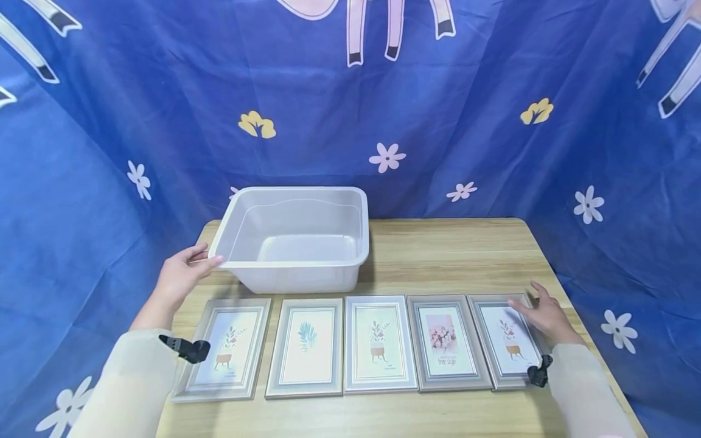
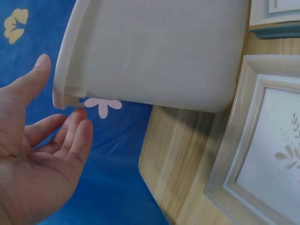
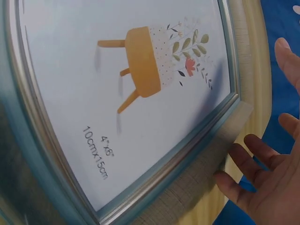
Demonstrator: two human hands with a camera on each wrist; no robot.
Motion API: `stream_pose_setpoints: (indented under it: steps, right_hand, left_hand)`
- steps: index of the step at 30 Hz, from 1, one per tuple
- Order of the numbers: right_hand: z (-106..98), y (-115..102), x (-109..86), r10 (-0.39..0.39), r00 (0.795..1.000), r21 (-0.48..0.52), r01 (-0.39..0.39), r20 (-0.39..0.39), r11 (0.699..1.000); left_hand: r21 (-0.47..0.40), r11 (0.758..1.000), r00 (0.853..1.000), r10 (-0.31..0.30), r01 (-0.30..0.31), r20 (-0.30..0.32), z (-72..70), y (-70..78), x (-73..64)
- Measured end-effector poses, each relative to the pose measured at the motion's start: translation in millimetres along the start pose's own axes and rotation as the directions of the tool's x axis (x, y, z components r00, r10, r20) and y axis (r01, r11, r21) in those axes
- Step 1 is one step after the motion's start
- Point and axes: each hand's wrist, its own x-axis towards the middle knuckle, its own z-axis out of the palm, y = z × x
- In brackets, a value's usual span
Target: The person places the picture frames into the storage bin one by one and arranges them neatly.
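Observation:
A white plastic basin (image 1: 301, 280) stands at the back left of the wooden table. My left hand (image 1: 183, 277) is at the basin's front left corner. In the left wrist view, that hand (image 2: 51, 136) has its thumb apart from the rim, and a fingertip is at the corner, perhaps touching it. At the right end of a row of picture frames, my right hand (image 1: 544, 313) hovers by the rightmost picture frame (image 1: 512, 340), which shows a potted plant print. Seen from the right wrist, the fingers (image 3: 253, 166) are spread beside the frame's edge, gripping nothing.
Several more picture frames lie face up in the row: a leaf print (image 1: 308, 334), a plant print (image 1: 378, 340), a pink flower print (image 1: 443, 334) and, at far left, another plant print (image 1: 230, 340). Blue patterned cloth (image 1: 328, 121) surrounds the table (image 1: 449, 255).

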Motion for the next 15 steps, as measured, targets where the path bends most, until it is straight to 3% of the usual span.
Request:
stream_pose_setpoints:
  steps: [9, 15]
  right_hand:
    - [4, 6, 6.1, -0.022, 1.0, 0.055, 0.021, 0.018, 0.998]
    - [8, 16, 11.2, -0.007, 1.0, 0.074, 0.007, 0.004, 0.997]
  left_hand:
    - [-0.217, 0.975, 0.999, -0.043, 0.047, 0.023, 0.2, 1.5, 0.8]
    - [-0.409, 0.908, 0.996, -0.065, 0.086, 0.066, -0.6, 2.0, 0.1]
